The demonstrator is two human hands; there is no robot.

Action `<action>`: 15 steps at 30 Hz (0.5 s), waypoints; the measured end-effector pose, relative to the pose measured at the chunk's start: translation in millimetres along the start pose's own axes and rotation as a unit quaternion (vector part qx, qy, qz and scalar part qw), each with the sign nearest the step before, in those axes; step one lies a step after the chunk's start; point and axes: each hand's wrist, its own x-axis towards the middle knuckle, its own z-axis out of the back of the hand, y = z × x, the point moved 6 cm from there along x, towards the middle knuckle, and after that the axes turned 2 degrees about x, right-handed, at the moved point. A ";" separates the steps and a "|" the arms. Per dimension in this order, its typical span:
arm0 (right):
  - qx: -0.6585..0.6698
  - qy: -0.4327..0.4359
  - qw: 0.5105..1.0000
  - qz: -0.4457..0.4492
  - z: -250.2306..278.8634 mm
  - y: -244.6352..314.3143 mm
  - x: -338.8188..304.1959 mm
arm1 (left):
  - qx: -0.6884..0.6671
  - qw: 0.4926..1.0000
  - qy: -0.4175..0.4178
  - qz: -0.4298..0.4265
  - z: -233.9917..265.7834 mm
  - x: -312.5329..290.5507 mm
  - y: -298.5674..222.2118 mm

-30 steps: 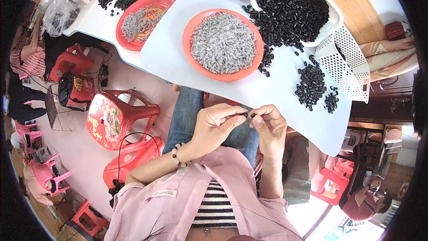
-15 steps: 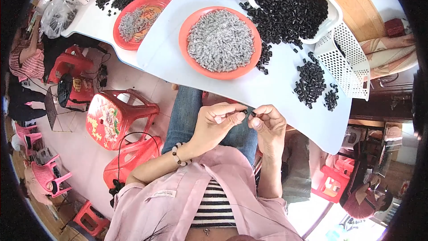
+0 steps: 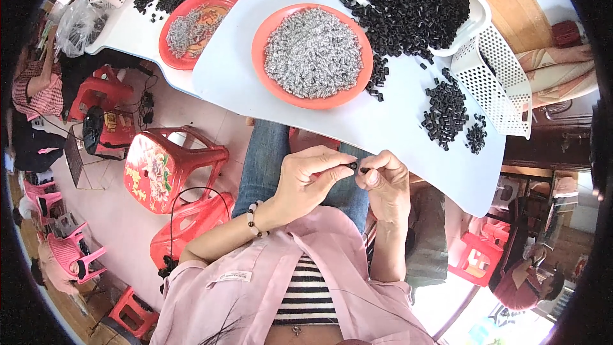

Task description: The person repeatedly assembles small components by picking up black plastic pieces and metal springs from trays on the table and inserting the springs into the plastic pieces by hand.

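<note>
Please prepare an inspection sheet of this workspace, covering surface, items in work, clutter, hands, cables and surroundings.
Surface: pale table, bearing an orange dish of small silvery pieces.
Items in work: small black piece in the left fingers; second dark piece, mostly hidden, in the right.
Clutter: black pieces overflow the white tray; two loose piles lie near a white perforated basket.
Hands: left hand and right hand pinch, fingertips close together.
Cables: thin black cord arches over a red stool.
Surroundings: flowered stool at left; other people in the background.
</note>
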 end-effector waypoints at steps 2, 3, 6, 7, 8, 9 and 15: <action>0.032 0.010 0.999 -0.024 -4.2 -0.9 -0.5 | 0.028 0.999 0.002 -0.047 0.0 -0.2 -2.9; 0.058 0.011 0.997 -0.041 -7.8 -1.0 0.6 | 0.028 0.999 0.002 -0.046 -0.8 -0.1 -2.3; 0.066 0.002 0.996 -0.052 -5.9 -5.0 -0.5 | 0.042 0.995 -0.018 -0.085 -0.2 -0.5 -5.5; 0.047 -0.006 0.998 -0.044 -3.7 -5.8 -0.9 | 0.047 0.995 -0.017 -0.089 0.4 -0.4 -5.2; 0.046 -0.007 0.998 -0.045 -3.7 -6.6 -1.6 | 0.052 0.994 -0.015 -0.093 0.5 -0.6 -5.2; 0.036 -0.008 0.999 -0.030 -4.2 -5.9 -2.0 | 0.052 0.994 -0.015 -0.092 0.7 -0.5 -5.9; 0.057 -0.008 0.998 -0.024 -0.5 -8.8 -2.1 | 0.097 0.989 -0.010 -0.108 2.1 -2.3 -6.5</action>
